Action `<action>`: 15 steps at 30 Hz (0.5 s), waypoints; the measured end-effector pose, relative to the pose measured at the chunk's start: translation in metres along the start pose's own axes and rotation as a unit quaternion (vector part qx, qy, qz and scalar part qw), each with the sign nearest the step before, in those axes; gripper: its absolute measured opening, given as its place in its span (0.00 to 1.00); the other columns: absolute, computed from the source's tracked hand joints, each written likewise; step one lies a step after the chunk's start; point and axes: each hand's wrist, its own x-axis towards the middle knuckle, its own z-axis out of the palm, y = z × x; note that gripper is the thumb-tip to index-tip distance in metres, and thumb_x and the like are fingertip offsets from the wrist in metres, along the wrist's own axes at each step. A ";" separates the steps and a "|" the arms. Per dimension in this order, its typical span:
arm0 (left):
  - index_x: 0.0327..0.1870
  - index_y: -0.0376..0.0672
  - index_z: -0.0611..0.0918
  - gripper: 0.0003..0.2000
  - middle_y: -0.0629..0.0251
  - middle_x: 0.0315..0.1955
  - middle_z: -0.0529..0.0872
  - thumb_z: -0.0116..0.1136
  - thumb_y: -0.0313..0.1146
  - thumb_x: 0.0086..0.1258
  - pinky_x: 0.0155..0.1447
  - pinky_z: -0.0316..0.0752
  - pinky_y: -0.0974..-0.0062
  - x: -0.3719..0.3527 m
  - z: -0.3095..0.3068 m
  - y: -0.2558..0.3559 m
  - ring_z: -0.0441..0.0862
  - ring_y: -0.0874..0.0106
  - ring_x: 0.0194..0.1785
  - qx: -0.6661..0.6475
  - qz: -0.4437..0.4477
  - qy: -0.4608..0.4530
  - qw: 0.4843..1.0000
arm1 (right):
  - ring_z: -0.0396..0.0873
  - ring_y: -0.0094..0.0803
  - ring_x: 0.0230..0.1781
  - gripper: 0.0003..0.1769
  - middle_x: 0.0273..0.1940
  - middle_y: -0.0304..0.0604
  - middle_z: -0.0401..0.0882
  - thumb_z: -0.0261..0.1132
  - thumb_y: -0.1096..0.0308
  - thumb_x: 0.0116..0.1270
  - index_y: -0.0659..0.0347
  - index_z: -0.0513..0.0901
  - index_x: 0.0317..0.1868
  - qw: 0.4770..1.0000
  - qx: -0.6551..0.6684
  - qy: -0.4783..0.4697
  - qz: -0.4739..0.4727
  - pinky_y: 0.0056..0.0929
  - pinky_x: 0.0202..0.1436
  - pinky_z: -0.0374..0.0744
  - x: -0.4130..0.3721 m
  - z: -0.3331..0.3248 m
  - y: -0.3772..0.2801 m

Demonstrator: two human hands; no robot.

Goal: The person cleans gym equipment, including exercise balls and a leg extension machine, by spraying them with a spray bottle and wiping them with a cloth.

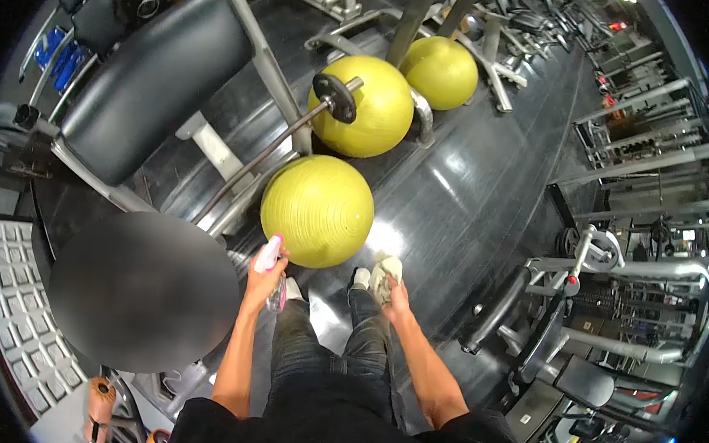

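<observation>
My left hand is wrapped around a spray bottle with a pink and white head and a clear lower part. A crumpled pale cloth is gripped in my right hand, off to the right above my foot. Straight ahead on the floor rests a yellow exercise ball; the spray head overlaps its lower left edge in this view. Behind it sit a second yellow ball and, farther back, a third yellow ball.
A black padded bench stands at the left, with a bar carrying a small weight plate beside the balls. A dark blurred disc hides part of the left side. Weight machines line the right. Dark flooring runs between.
</observation>
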 end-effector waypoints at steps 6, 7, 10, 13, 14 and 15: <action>0.57 0.38 0.77 0.18 0.70 0.39 0.83 0.57 0.21 0.64 0.30 0.72 0.81 0.043 0.012 -0.069 0.75 0.82 0.26 0.001 -0.043 0.076 0.996 | 0.79 0.32 0.51 0.16 0.52 0.38 0.78 0.56 0.67 0.73 0.50 0.70 0.59 0.995 -0.094 -0.029 0.007 0.36 0.50 0.81 0.102 0.006 -0.028; 0.57 0.38 0.77 0.19 0.70 0.37 0.83 0.57 0.21 0.64 0.30 0.72 0.81 0.052 0.014 -0.079 0.75 0.82 0.25 0.025 -0.054 0.085 0.995 | 0.79 0.32 0.51 0.16 0.52 0.39 0.77 0.57 0.67 0.72 0.51 0.69 0.59 0.993 -0.113 -0.031 0.002 0.36 0.50 0.81 0.119 0.007 -0.029; 0.57 0.39 0.77 0.19 0.72 0.30 0.80 0.59 0.24 0.64 0.29 0.71 0.80 0.083 0.020 -0.114 0.73 0.81 0.24 0.025 -0.074 0.124 0.989 | 0.77 0.37 0.53 0.21 0.57 0.43 0.72 0.56 0.66 0.73 0.53 0.63 0.63 0.989 -0.143 -0.004 -0.043 0.38 0.48 0.82 0.166 0.014 -0.036; 0.57 0.39 0.77 0.20 0.72 0.27 0.79 0.63 0.27 0.63 0.28 0.71 0.80 0.114 0.026 -0.147 0.73 0.81 0.23 0.059 -0.092 0.148 0.983 | 0.77 0.41 0.53 0.21 0.59 0.45 0.69 0.54 0.62 0.75 0.52 0.60 0.64 0.985 -0.125 0.065 -0.102 0.43 0.40 0.84 0.217 0.021 -0.038; 0.57 0.40 0.78 0.20 0.71 0.26 0.78 0.64 0.29 0.63 0.27 0.70 0.80 0.126 0.026 -0.154 0.73 0.82 0.23 0.090 -0.093 0.150 0.980 | 0.77 0.42 0.53 0.20 0.59 0.45 0.69 0.53 0.62 0.75 0.51 0.59 0.63 0.985 -0.117 0.071 -0.103 0.43 0.41 0.85 0.236 0.020 -0.039; 0.57 0.40 0.78 0.20 0.71 0.26 0.78 0.64 0.29 0.63 0.27 0.70 0.80 0.136 0.026 -0.157 0.73 0.82 0.23 0.089 -0.101 0.154 0.979 | 0.77 0.42 0.53 0.19 0.59 0.46 0.69 0.52 0.62 0.75 0.51 0.59 0.62 0.986 -0.106 0.077 -0.105 0.44 0.41 0.85 0.256 0.018 -0.040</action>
